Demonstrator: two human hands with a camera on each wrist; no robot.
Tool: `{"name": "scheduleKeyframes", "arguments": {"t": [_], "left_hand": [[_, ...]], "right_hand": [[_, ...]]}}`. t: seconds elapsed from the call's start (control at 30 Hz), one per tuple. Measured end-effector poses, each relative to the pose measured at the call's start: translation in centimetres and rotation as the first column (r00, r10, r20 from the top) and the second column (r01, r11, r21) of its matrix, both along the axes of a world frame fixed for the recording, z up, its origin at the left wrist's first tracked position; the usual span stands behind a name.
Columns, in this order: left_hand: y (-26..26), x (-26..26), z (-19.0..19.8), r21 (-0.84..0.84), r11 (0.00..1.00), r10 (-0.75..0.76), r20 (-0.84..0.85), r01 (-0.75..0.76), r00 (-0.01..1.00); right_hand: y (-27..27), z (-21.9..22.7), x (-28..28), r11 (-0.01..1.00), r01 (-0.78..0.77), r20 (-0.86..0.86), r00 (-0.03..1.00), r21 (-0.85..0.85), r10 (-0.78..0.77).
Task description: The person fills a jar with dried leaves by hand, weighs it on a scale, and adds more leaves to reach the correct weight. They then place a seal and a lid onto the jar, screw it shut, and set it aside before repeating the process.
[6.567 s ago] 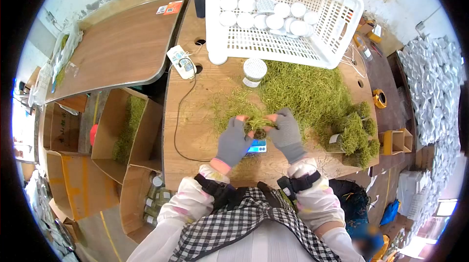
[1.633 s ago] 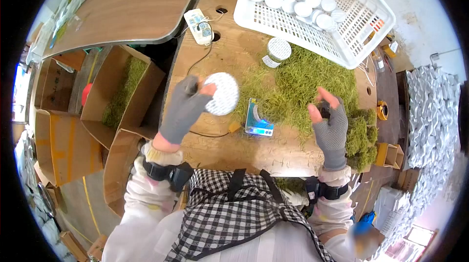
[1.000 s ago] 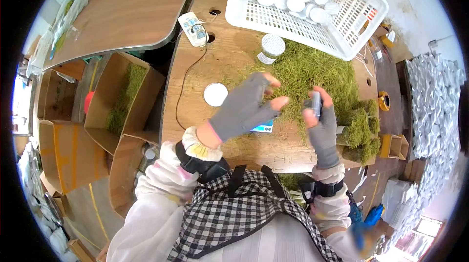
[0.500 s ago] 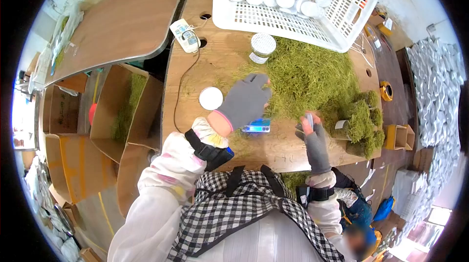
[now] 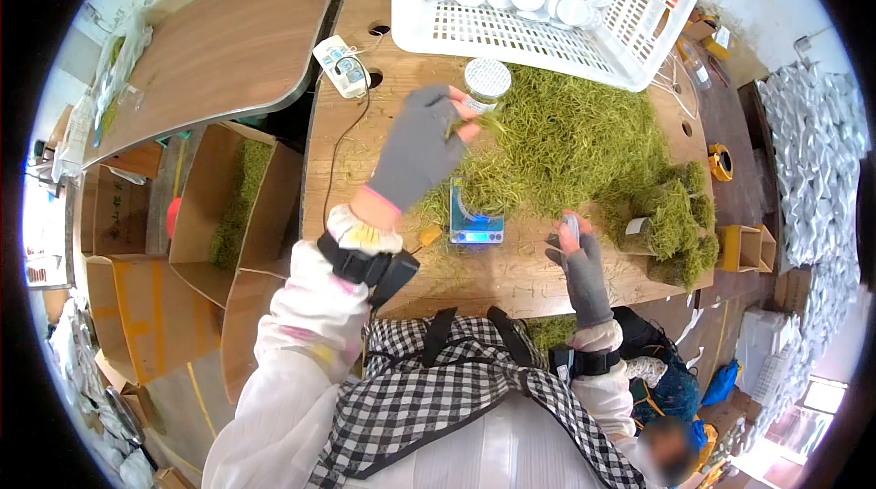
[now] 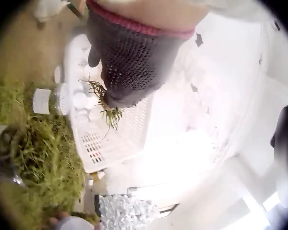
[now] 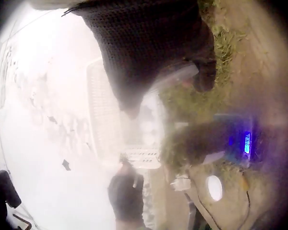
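In the head view my left hand (image 5: 415,151), in a grey fingerless glove, pinches a small tuft of dried green stems (image 6: 105,103) beside a closed jar (image 5: 486,78) with a white lid. An uncapped jar (image 7: 197,143) stands on the small blue-lit scale (image 5: 476,232), stems heaped over its mouth. Lower right, my right hand (image 5: 584,275) holds a thin pale round lid (image 5: 571,226), seen edge-on, between thumb and fingers. Another white disc (image 7: 214,188) lies on the table, hidden by my left hand and arm in the head view.
A large heap of stems (image 5: 584,142) covers the table's middle right. Stem-filled jars (image 5: 675,224) stand at its right edge. Behind is a white basket (image 5: 547,56) of lids; a power strip (image 5: 343,67) and cable lie left. Cardboard boxes (image 5: 155,316) stand on the floor.
My left hand put down a white disc, passed over the scale, and has moved up and left with a tuft of stems. My right hand came lower, still holding the lid.
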State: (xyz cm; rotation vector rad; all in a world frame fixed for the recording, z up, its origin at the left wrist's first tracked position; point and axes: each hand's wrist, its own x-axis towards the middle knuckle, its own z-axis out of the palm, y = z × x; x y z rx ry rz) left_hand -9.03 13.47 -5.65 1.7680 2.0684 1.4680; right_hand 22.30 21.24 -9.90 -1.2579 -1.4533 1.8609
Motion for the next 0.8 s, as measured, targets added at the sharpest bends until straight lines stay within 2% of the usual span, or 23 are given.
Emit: {"name": "scheduleKeyframes", "arguments": {"t": [0.07, 0.1, 0.13, 0.17, 0.2, 0.23, 0.27, 0.3, 0.37, 0.4, 0.43, 0.47, 0.53, 0.57, 0.7, 0.77, 0.8], "left_hand": [[0.2, -1.7, -2.9, -0.119, 0.989, 0.081, -0.074, -0.09, 0.994], [-0.1, -2.0, -4.7, -0.116, 0.989, 0.083, -0.074, -0.092, 0.994], [-0.5, -2.2, -6.6, -0.156, 0.977, 0.119, -0.151, -0.143, 0.981], [-0.8, -2.4, -7.8, -0.192, 0.962, 0.149, -0.227, -0.195, 0.962], [-1.3, -2.4, -8.5, -0.191, 0.963, 0.147, -0.228, -0.192, 0.963], [-2.1, -2.2, -9.1, -0.234, 0.959, 0.127, -0.156, -0.162, 0.98], [-2.9, -1.9, -9.4, -0.276, 0.952, 0.112, -0.082, -0.131, 0.99], [-3.7, -1.5, -9.3, -0.281, 0.951, 0.112, -0.082, -0.131, 0.99], [-5.2, -0.6, -8.6, -0.39, 0.918, 0.108, 0.06, -0.076, 0.992], [-5.8, 0.0, -8.7, -0.392, 0.917, 0.109, 0.059, -0.078, 0.992], [-6.3, 0.6, -8.9, -0.368, 0.927, 0.092, 0.039, -0.071, 0.995], [-6.9, 1.3, -9.1, -0.344, 0.937, 0.075, 0.018, -0.064, 0.997], [-7.7, 2.5, -9.7, -0.338, 0.939, 0.077, 0.006, -0.071, 0.997], [-8.0, 3.1, -10.0, -0.331, 0.94, 0.08, -0.004, -0.077, 0.997], [-8.8, 4.8, -9.4, -0.353, 0.935, 0.08, 0.1, -0.04, 0.992], [-8.9, 5.2, -9.7, -0.364, 0.931, 0.092, 0.149, -0.032, 0.985], [-8.9, 5.6, -9.7, -0.364, 0.931, 0.097, 0.15, -0.036, 0.984]], "right_hand": [[0.0, -0.2, 0.0, 1.0, 0.016, 0.024, 1.0, -0.005, -0.016], [0.1, -0.4, -0.1, 0.999, 0.031, 0.047, 0.998, -0.01, -0.031], [0.7, -1.9, 0.5, 1.0, 0.03, 0.046, 0.998, -0.008, -0.03], [1.8, -4.7, 1.6, 0.993, -0.058, 0.177, 0.983, 0.105, 0.039], [2.3, -7.1, 2.4, 0.967, -0.156, 0.311, 0.946, 0.201, 0.088], [2.1, -8.8, 2.7, 0.968, -0.153, 0.313, 0.946, 0.197, 0.085], [1.8, -10.2, 2.9, 0.883, -0.24, 0.445, 0.895, 0.403, 0.04], [1.6, -10.9, 2.9, 0.746, -0.346, 0.554, 0.832, 0.569, -0.036], [0.7, -10.8, 2.2, 0.75, -0.404, 0.612, 0.791, 0.524, -0.001], [0.2, -10.7, 1.7, 0.748, -0.458, 0.665, 0.746, 0.48, 0.03], [-0.2, -11.5, 1.7, 0.699, -0.5, 0.696, 0.718, 0.511, 0.004], [-0.4, -12.4, 1.7, 0.699, -0.5, 0.695, 0.719, 0.511, 0.006], [-0.6, -13.3, 1.3, 0.549, -0.581, 0.698, 0.716, 0.601, -0.005], [-0.9, -13.2, 1.2, 0.487, -0.634, 0.74, 0.672, 0.6, -0.036], [-0.2, -12.7, 0.4, 0.459, -0.669, 0.767, 0.639, 0.585, -0.046], [0.8, -11.4, 0.0, 0.37, -0.482, 0.542, 0.837, 0.794, -0.071], [0.9, -10.1, -0.4, 0.368, -0.485, 0.543, 0.837, 0.794, -0.068]]}}
